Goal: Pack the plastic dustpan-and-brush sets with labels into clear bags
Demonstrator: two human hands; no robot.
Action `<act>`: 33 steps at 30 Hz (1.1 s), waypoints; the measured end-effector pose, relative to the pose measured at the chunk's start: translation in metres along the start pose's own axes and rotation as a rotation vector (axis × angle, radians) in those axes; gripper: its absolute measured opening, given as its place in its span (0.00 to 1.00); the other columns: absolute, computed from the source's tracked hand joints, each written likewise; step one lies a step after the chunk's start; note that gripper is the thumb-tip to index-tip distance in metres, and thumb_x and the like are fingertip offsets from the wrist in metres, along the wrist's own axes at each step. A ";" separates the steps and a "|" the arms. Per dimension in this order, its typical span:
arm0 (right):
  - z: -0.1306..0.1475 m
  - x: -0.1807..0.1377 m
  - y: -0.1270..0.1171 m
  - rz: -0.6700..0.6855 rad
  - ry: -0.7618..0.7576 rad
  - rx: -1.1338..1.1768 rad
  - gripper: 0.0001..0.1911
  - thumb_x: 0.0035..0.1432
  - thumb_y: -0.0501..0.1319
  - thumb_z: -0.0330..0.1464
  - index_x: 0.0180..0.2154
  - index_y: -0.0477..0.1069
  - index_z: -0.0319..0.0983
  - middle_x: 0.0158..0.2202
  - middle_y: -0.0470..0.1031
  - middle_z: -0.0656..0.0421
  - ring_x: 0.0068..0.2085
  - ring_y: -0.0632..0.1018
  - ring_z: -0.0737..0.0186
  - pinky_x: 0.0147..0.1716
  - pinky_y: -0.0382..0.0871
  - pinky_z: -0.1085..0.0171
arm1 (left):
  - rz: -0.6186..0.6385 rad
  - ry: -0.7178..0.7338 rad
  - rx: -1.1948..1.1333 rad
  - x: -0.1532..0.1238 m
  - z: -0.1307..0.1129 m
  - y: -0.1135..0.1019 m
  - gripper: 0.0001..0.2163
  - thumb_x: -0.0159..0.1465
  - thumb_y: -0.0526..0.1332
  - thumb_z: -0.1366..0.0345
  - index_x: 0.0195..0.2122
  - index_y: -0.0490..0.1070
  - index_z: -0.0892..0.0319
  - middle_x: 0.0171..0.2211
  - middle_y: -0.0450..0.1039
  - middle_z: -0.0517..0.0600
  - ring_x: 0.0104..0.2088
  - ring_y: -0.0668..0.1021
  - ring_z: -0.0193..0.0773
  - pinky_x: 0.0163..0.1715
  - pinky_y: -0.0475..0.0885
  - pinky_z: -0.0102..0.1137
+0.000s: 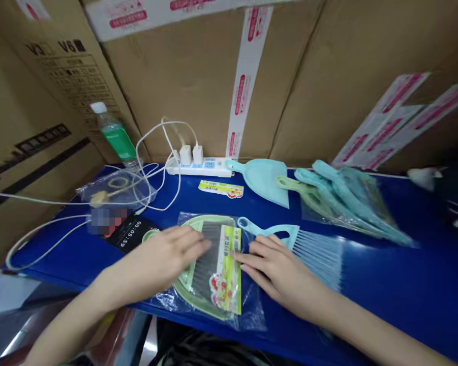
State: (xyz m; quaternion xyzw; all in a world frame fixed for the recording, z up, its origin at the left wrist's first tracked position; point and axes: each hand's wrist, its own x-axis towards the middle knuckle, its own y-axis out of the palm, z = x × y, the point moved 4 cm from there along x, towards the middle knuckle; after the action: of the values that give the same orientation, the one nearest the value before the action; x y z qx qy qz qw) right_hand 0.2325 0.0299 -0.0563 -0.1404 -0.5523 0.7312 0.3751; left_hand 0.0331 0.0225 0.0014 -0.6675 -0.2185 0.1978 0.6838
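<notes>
In front of me lies a clear plastic bag (255,305) holding a green dustpan (198,301) and a small brush with grey bristles (205,259). A yellow-green printed card (229,269) sits over the bristles, inside or on the bag; I cannot tell which. My left hand (175,249) rests over the left part of the bag, fingers stretched out. With its fingertips on the card's right edge, my right hand (270,262) is spread and holds nothing visible. Beneath and behind it is a loose light-blue brush (316,251).
Behind lie a light-blue dustpan (265,178), another printed card (221,188) and several bagged dustpan sets (343,198). A power strip (217,168) with white cables, a water bottle (118,137) and a phone (127,234) are on the left. Cardboard boxes (198,76) wall the blue table (423,295).
</notes>
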 end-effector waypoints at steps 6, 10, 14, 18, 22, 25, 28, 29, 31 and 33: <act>-0.004 0.007 0.002 -0.008 0.212 0.070 0.20 0.62 0.58 0.35 0.55 0.67 0.41 0.39 0.77 0.52 0.43 0.76 0.49 0.45 0.69 0.46 | 0.017 -0.205 -0.194 -0.042 0.032 0.006 0.21 0.65 0.51 0.75 0.59 0.63 0.55 0.48 0.69 0.53 0.48 0.73 0.40 0.49 0.72 0.33; -0.006 0.011 0.009 0.002 0.278 0.071 0.29 0.59 0.60 0.38 0.61 0.60 0.40 0.41 0.76 0.50 0.47 0.75 0.44 0.46 0.67 0.44 | -0.042 -0.239 -0.211 -0.048 0.031 0.018 0.20 0.68 0.52 0.72 0.61 0.60 0.53 0.51 0.67 0.53 0.51 0.70 0.41 0.51 0.70 0.36; -0.011 0.007 0.010 0.004 0.306 0.090 0.30 0.58 0.60 0.35 0.62 0.59 0.44 0.45 0.75 0.50 0.49 0.74 0.44 0.47 0.66 0.44 | -0.041 -0.263 -0.194 -0.050 0.035 0.022 0.23 0.66 0.54 0.73 0.62 0.57 0.52 0.54 0.66 0.54 0.54 0.68 0.44 0.53 0.69 0.39; -0.013 0.006 0.010 0.043 0.356 0.189 0.32 0.54 0.59 0.28 0.61 0.60 0.43 0.41 0.74 0.54 0.45 0.74 0.48 0.47 0.66 0.46 | -0.009 -0.290 -0.177 -0.045 0.039 0.020 0.25 0.66 0.53 0.74 0.63 0.57 0.53 0.50 0.70 0.53 0.50 0.71 0.44 0.53 0.68 0.42; -0.011 0.006 0.000 0.007 0.357 0.247 0.27 0.54 0.55 0.25 0.56 0.62 0.43 0.34 0.73 0.58 0.39 0.74 0.53 0.43 0.68 0.50 | -0.012 -0.301 -0.191 -0.040 0.038 0.020 0.21 0.69 0.47 0.70 0.63 0.58 0.55 0.47 0.73 0.54 0.47 0.73 0.42 0.50 0.71 0.38; -0.016 0.003 -0.021 -0.082 0.302 0.235 0.21 0.59 0.49 0.26 0.54 0.63 0.41 0.31 0.72 0.58 0.33 0.74 0.58 0.34 0.70 0.58 | -0.048 -0.319 -0.200 -0.049 0.039 0.021 0.21 0.71 0.44 0.69 0.65 0.55 0.55 0.51 0.72 0.55 0.50 0.74 0.41 0.50 0.72 0.35; -0.030 0.003 -0.048 -0.128 0.282 0.156 0.21 0.62 0.45 0.28 0.55 0.63 0.38 0.29 0.72 0.59 0.26 0.73 0.61 0.29 0.69 0.61 | -0.080 -0.344 -0.162 -0.067 0.044 0.021 0.22 0.71 0.45 0.68 0.66 0.53 0.53 0.55 0.70 0.55 0.52 0.75 0.41 0.51 0.72 0.34; -0.035 0.006 -0.056 -0.150 0.247 0.127 0.20 0.61 0.46 0.28 0.54 0.64 0.37 0.29 0.72 0.58 0.27 0.74 0.61 0.29 0.69 0.61 | -0.092 -0.349 -0.147 -0.074 0.046 0.020 0.23 0.71 0.46 0.68 0.67 0.52 0.52 0.56 0.70 0.55 0.53 0.74 0.41 0.52 0.72 0.34; -0.044 0.019 -0.068 -0.188 0.201 0.100 0.19 0.60 0.50 0.28 0.52 0.66 0.38 0.29 0.73 0.58 0.26 0.74 0.62 0.27 0.67 0.63 | -0.109 -0.348 -0.140 -0.088 0.049 0.019 0.24 0.70 0.47 0.68 0.67 0.49 0.50 0.58 0.69 0.54 0.54 0.74 0.42 0.53 0.72 0.35; -0.052 0.039 -0.071 -0.226 0.177 0.091 0.19 0.58 0.52 0.26 0.51 0.68 0.39 0.30 0.75 0.59 0.24 0.72 0.64 0.26 0.66 0.64 | -0.121 -0.353 -0.155 -0.098 0.052 0.019 0.24 0.70 0.48 0.67 0.68 0.49 0.49 0.58 0.69 0.53 0.55 0.74 0.43 0.54 0.72 0.37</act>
State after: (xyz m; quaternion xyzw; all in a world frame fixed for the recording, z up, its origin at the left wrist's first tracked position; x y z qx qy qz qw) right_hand 0.2664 0.1017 -0.0018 -0.1238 -0.4956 0.6934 0.5082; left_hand -0.0770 0.0106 -0.0200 -0.6588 -0.3894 0.2528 0.5920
